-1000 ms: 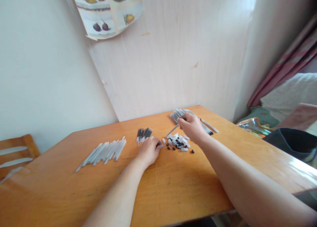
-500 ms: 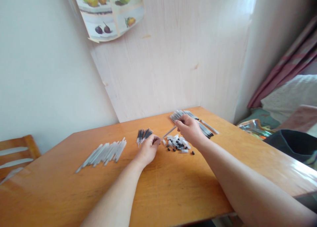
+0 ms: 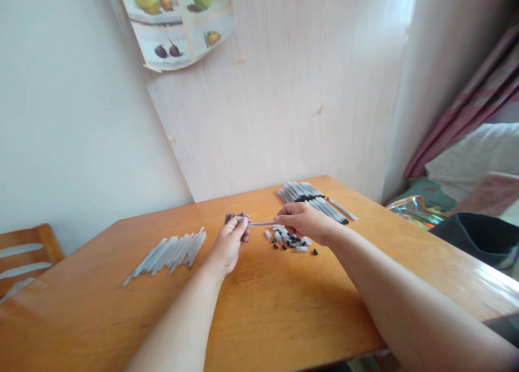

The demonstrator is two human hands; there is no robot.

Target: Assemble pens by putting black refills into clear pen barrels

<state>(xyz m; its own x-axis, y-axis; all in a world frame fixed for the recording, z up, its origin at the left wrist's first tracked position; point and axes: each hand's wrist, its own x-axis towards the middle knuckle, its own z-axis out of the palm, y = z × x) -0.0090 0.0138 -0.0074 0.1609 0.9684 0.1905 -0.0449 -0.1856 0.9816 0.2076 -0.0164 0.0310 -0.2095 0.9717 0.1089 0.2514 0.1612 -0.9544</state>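
Note:
A thin pen [image 3: 261, 223] lies almost level between my two hands, above the table. My left hand [image 3: 231, 239] pinches its left end, and my right hand [image 3: 298, 219] grips its right end; both ends are hidden by fingers. Just below my right hand is a loose heap of white pen caps [image 3: 300, 249] and small black plugs [image 3: 315, 251]. Dark pen refills [image 3: 230, 217] show partly behind my left hand. Further left, several clear pen barrels [image 3: 166, 256] lie side by side in a slanting row.
Rows of pens [image 3: 300, 190] with black ends lie at the back right of the wooden table [image 3: 259, 318], with one pen [image 3: 341, 208] apart. A wooden chair [image 3: 30, 253] stands at the left. A dark open bin [image 3: 478, 237] is beyond the right edge.
My right hand has come down and slightly left, so the pen has gone from slanted to nearly level. My left hand has shifted a little left and turned, covering more of the refills.

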